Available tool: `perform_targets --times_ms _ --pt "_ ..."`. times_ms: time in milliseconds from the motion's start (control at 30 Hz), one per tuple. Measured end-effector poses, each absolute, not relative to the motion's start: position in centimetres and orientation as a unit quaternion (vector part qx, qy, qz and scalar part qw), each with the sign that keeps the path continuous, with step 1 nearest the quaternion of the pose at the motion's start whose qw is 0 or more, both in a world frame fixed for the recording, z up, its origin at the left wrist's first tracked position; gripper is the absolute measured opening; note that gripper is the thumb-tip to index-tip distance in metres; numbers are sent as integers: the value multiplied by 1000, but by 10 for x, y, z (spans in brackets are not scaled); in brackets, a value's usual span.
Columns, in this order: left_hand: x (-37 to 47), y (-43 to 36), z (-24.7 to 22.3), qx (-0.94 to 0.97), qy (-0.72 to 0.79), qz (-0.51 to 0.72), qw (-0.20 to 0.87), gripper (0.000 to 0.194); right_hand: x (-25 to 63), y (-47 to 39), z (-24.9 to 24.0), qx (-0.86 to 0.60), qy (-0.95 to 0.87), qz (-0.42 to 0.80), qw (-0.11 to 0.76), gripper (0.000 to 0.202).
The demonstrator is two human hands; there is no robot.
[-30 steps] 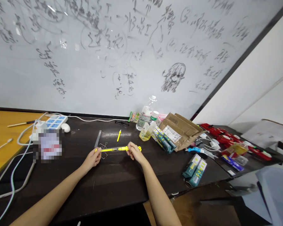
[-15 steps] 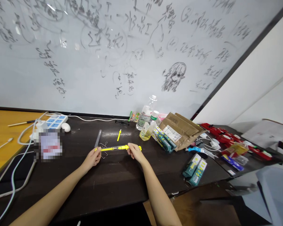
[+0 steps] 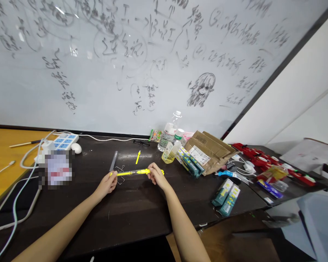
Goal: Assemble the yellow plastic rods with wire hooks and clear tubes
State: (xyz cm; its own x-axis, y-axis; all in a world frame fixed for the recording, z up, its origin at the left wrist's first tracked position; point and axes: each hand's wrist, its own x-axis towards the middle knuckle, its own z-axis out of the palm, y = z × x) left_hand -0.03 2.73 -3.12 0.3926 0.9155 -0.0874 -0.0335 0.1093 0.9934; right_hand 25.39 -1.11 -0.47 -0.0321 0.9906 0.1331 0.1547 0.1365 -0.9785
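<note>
A slim yellow rod with a clear, dark-marked middle section (image 3: 131, 173) is stretched level between both hands, above the dark table. My left hand (image 3: 107, 183) is closed around its left end. The fingers of my right hand (image 3: 155, 175) pinch the yellow part near the right end, and a yellow tip sticks out beyond them. Behind the left hand lies a clear tube (image 3: 113, 161). Thin bent metal wires (image 3: 120, 180) show behind and below the rod, partly hidden by it. A short yellow piece (image 3: 138, 157) rests farther back on the table.
Bottles (image 3: 168, 136), a torn cardboard package (image 3: 207, 151) and green boxes (image 3: 226, 196) stand to the right. On the left are a power strip (image 3: 65, 141), white cables (image 3: 15, 203) and a white egg-shaped object (image 3: 76, 148). A whiteboard (image 3: 98, 91) rises behind the table.
The fingers of my right hand have shifted slightly on the rod, and more of its yellow part shows left of them. My left hand has stayed in place.
</note>
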Motion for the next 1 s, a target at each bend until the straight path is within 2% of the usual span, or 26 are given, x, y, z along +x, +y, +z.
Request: perform_targets --times_ms 67,200,367,533,700,867,1000 --pt "0 27 -30 549 408 375 626 47 254 -11 -5 -498 -579 440 472 22" --pt "0 27 -31 545 408 376 628 48 254 -10 -7 -531 -592 409 447 38" --pt "1 27 -30 547 405 378 627 48 254 -10 -7 -493 -588 434 472 28" --pt "1 28 -31 543 406 381 629 49 254 -9 -9 -522 -600 412 445 36" --pt "1 29 -32 547 398 381 631 48 254 -10 -10 -494 -595 433 463 31" --pt "1 28 -32 546 394 383 632 46 254 -9 -11 -536 -602 403 434 47" --pt "1 26 -29 543 405 384 627 46 254 -9 -12 -503 -606 413 458 39"
